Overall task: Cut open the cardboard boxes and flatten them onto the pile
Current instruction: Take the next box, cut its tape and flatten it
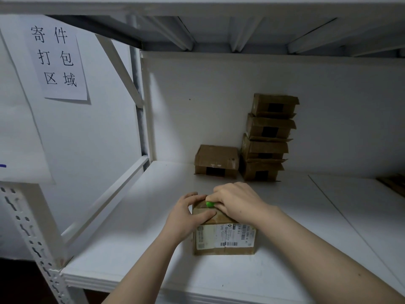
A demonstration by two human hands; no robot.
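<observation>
A small cardboard box with white shipping labels on its near face stands on the white shelf. My left hand grips its far left corner, thumb on top. My right hand is curled round a green cutter whose tip sits at the far edge of the box top. At the back stand a single box and a stack of several boxes.
The shelf's back wall and an upper shelf close in the space. A perforated white upright stands at the left. A paper sign hangs on the left wall. Brown cardboard shows at the right edge.
</observation>
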